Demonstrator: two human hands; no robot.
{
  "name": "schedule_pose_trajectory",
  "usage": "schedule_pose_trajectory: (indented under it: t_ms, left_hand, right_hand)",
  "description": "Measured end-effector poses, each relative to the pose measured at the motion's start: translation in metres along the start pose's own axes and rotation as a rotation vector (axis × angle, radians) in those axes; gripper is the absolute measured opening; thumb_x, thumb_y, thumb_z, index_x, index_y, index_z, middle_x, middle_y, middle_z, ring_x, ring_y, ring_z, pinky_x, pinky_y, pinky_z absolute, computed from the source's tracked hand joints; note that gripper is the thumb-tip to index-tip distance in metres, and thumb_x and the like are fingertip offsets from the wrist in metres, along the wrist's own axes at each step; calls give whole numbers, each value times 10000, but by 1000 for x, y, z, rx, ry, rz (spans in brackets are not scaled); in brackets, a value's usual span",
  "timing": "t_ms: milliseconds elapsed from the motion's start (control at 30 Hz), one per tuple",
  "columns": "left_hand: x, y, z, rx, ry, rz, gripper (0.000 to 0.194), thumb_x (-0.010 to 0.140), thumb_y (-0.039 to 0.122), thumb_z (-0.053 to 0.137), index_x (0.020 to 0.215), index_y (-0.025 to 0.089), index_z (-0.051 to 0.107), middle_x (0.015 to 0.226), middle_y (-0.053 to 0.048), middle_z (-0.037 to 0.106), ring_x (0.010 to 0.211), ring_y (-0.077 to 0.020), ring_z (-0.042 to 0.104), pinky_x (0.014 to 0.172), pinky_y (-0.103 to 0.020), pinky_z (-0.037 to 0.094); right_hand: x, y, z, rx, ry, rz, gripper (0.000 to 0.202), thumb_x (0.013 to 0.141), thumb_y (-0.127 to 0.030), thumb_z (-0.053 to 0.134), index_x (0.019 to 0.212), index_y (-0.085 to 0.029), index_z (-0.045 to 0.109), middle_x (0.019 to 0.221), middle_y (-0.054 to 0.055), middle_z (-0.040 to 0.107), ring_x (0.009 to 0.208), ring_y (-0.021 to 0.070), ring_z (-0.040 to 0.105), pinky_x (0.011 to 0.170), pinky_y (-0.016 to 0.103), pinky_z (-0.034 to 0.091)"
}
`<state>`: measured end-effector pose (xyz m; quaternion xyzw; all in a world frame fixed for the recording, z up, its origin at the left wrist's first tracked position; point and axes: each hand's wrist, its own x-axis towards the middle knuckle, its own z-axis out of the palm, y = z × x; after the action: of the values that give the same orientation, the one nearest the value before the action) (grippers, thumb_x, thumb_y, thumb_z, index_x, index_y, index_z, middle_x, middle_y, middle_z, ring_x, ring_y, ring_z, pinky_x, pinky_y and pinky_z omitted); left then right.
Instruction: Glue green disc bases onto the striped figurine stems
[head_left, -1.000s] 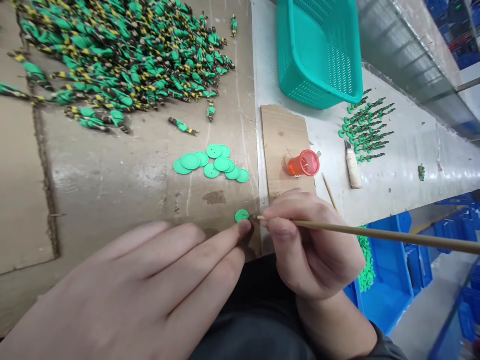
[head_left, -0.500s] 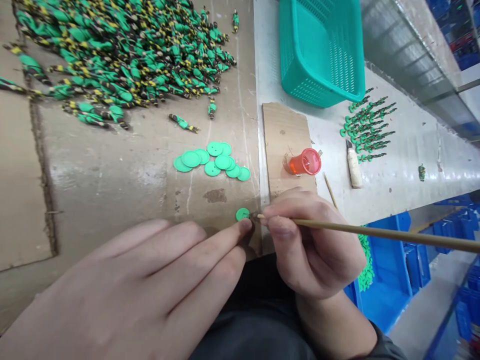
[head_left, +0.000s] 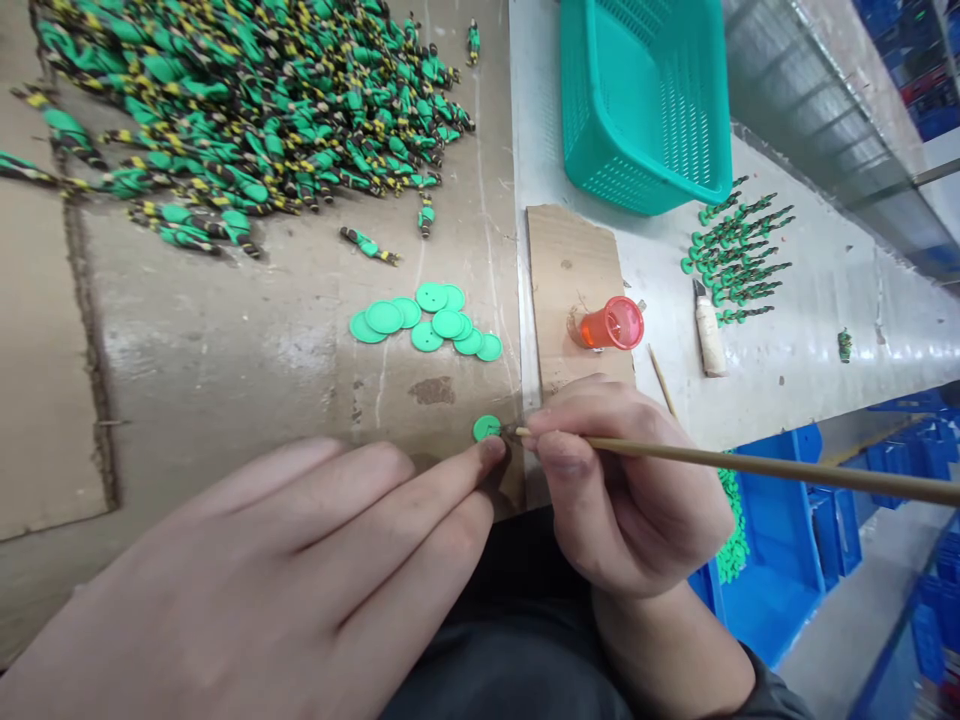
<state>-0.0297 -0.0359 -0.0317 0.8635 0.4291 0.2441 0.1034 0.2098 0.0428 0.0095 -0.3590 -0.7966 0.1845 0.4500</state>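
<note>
Single green disc (head_left: 485,427), lying at a fingertip of the left hand (head_left: 315,560). The left fingers are outstretched and close together (the thumb is hidden, so any grip cannot be told); the right hand (head_left: 634,480) pinches a thin wooden stick (head_left: 750,464), thumb against fingers. Step in hand, as judged: fine work at the disc's edge; the next move calls for a steady disc and a light pinch. Beyond the fingertips lie loose green discs (head_left: 448,324), then heaped figures (head_left: 262,110). Just beyond the right fingers, a red cup (head_left: 624,322) limits room.
</note>
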Motion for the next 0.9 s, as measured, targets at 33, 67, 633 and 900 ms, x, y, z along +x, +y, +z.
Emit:
schedule_pose_trajectory:
  t_ms: [33, 67, 633, 900]
  left_hand:
    - [1, 0, -1, 29, 2, 24, 701, 999, 303, 731, 1690, 414, 679, 1565, 12, 848, 1066, -340, 895, 1073, -586, 795]
    - [2, 0, -2, 50, 2, 49, 681, 1007, 307, 723, 1682, 389, 684, 1565, 3, 847, 1063, -334, 888, 1058, -592, 799]
    - [6, 15, 9, -120, 39, -49, 601, 892, 501, 760, 1489, 513, 824, 1436, 3, 890, 1354, -459, 799, 1064, -684, 746]
    - [3, -8, -7, 6, -13, 121, 528, 1023, 322, 798, 1550, 319, 766, 1857, -23, 605, 1248, -339, 847, 989, -581, 729]
  right_hand:
    - [0, 0, 0, 3, 2, -3, 191, 1115, -12, 696, 1132, -171, 800, 931, 32, 860, 815, 179, 803, 745, 339, 697]
    - [0, 0, 0, 2, 3, -5, 194, 1111, -10, 698, 1130, -174, 801, 927, 32, 859, 808, 182, 803, 737, 341, 696]
    - [-6, 3, 1, -78, 135, -31, 136, 1179, -142, 677, 1159, -219, 787, 891, 33, 819, 745, 215, 797, 664, 399, 720]
    - [12, 9, -19, -63, 347, 35, 132, 1182, -218, 742, 1079, -240, 821, 873, 27, 798, 717, 202, 772, 621, 393, 670]
